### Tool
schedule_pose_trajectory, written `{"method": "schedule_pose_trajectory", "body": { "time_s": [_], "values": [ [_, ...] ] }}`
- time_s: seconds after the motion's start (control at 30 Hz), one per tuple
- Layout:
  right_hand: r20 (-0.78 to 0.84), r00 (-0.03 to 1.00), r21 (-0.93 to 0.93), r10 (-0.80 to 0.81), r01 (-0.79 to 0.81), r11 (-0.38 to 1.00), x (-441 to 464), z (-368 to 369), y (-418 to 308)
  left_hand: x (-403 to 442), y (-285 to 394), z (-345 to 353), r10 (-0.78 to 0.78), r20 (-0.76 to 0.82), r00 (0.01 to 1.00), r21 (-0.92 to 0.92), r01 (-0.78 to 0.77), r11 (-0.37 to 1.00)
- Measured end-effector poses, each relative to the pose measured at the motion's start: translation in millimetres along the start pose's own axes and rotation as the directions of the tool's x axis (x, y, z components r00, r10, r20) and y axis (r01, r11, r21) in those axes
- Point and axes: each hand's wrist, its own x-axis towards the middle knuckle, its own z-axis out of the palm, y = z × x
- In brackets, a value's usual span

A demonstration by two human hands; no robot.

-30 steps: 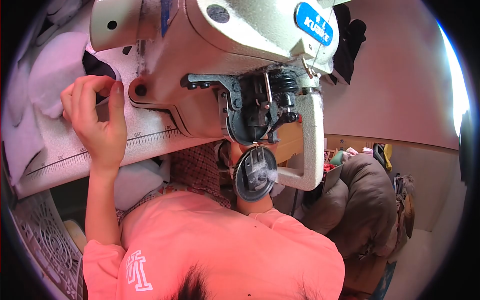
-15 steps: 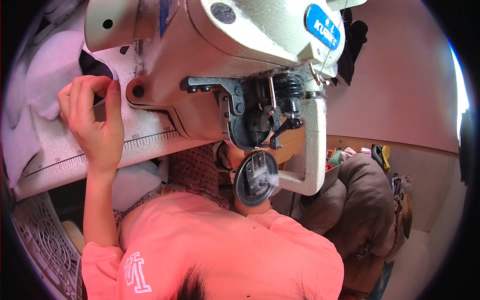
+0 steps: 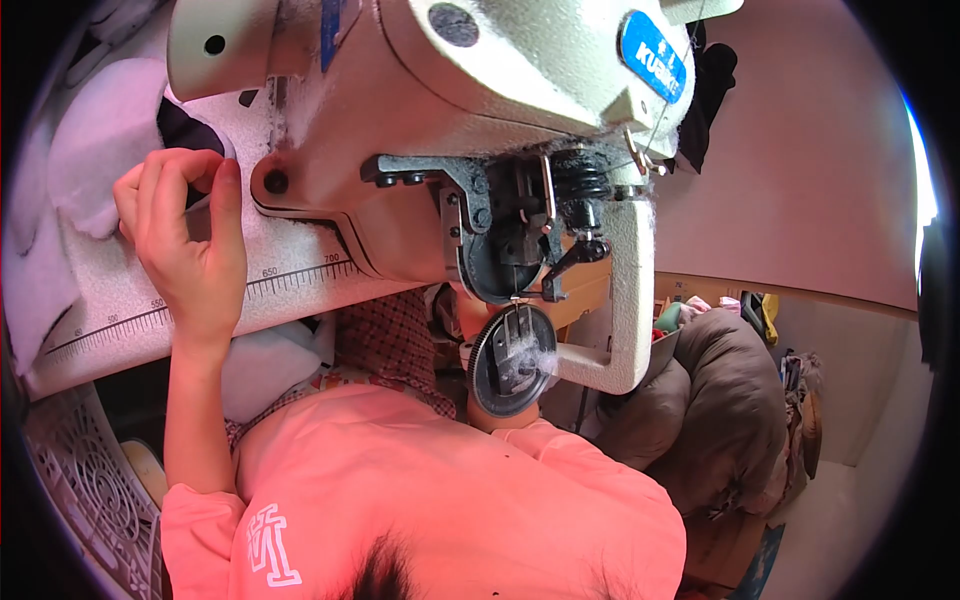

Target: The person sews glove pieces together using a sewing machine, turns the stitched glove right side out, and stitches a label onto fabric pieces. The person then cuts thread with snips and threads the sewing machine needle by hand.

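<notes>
My left hand [image 3: 190,220] is raised over the white machine bed at the left, fingers curled and thumb meeting the index finger. It pinches the edge of a fluffy white fabric piece [image 3: 105,135] with a dark underside; the exact grip is partly hidden behind the fingers. To its right stands a white sewing machine [image 3: 480,80] with a blue label. Below the machine's needle area hangs a round dark toothed disc [image 3: 510,360] with lint on it. My right arm goes behind this disc, and my right hand is hidden.
A printed ruler scale [image 3: 250,280] runs along the bed's front edge. A curved white arm [image 3: 630,290] of the machine juts out at the right. Beyond it lie a bulging brown bundle [image 3: 735,400] and other cloth. A white lattice basket [image 3: 95,470] is at lower left.
The view has shifted very slightly. My left hand keeps the same pinch in nearly the same place, and the machine and fabric look unchanged.
</notes>
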Motion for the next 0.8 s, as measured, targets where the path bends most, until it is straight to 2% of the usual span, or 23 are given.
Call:
{"method": "schedule_pose_trajectory", "body": {
  "time_s": [0.8],
  "values": [
    [0.071,0.995,0.032,-0.071,0.069,0.997,0.9,8.7,-1.9,0.3,0.7,0.1,-0.003,0.002,1.0,0.009,0.003,1.0]
  ]
}}
